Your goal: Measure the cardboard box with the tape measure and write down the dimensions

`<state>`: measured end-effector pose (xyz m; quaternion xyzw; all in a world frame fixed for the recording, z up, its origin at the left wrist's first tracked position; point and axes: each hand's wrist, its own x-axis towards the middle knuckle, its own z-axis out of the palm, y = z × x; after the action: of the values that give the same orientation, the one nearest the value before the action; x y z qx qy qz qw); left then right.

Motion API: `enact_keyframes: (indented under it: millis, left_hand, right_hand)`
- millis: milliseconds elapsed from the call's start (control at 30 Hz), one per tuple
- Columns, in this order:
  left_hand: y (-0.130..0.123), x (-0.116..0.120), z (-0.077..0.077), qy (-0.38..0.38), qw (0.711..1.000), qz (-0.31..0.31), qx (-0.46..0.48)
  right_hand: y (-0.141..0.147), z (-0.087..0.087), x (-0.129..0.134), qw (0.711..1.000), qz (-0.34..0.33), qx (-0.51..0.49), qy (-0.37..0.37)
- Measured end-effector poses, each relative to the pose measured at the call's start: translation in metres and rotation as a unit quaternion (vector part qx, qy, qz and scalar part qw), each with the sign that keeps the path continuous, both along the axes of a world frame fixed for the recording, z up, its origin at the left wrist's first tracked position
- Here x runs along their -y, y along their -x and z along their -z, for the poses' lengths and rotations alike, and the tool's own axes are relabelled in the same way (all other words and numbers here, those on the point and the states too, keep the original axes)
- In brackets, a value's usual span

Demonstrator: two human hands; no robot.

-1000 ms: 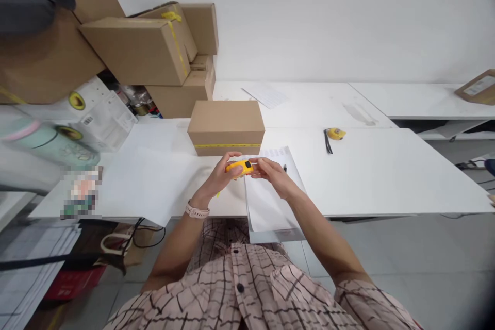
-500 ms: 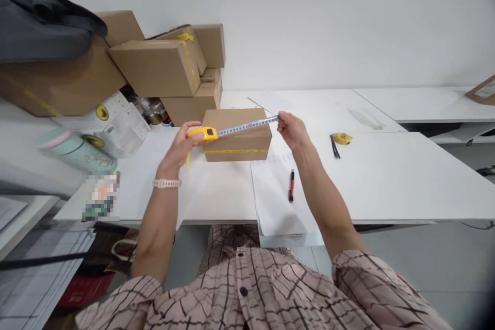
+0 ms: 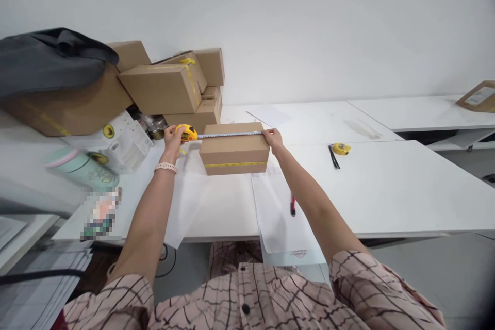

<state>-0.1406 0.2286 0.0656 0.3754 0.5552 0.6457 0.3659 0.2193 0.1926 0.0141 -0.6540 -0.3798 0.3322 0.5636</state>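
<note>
A closed brown cardboard box (image 3: 234, 152) with a strip of yellow tape along its front side stands on the white table. My left hand (image 3: 172, 140) grips the yellow case of a tape measure (image 3: 187, 133) just beyond the box's left end. The pulled-out blade (image 3: 232, 135) runs straight across the box top. At the top's right edge, my right hand (image 3: 273, 139) pinches the blade's free end, with fingers against the box.
Cardboard boxes (image 3: 162, 87) are piled at the back left beside a green bottle (image 3: 83, 167). A second yellow tape measure (image 3: 342, 149) lies to the right. Paper sheets (image 3: 276, 221) with a red and black pen (image 3: 293, 205) lie near the front edge.
Both hands have lowered the blade from above the box onto its top, and it now runs nearly level. My left hand has shifted left, my right hand slightly left. The view has tilted up.
</note>
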Motion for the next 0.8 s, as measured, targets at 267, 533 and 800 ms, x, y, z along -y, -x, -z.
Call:
enact_keyframes:
  millis: [267,533,800]
  left_hand:
    - [-0.003,0.005,0.013,0.007,0.999,0.047,0.018]
    - [-0.004,0.014,0.021,0.060,0.971,0.181,0.147]
    - [-0.026,0.032,-0.004,0.041,0.961,0.184,0.203]
  right_hand:
    - [0.009,0.002,0.004,0.994,-0.049,-0.071,0.066]
    - [0.012,0.002,0.007,0.993,-0.037,-0.082,0.078]
    - [0.004,-0.010,0.010,0.999,-0.035,-0.019,0.037]
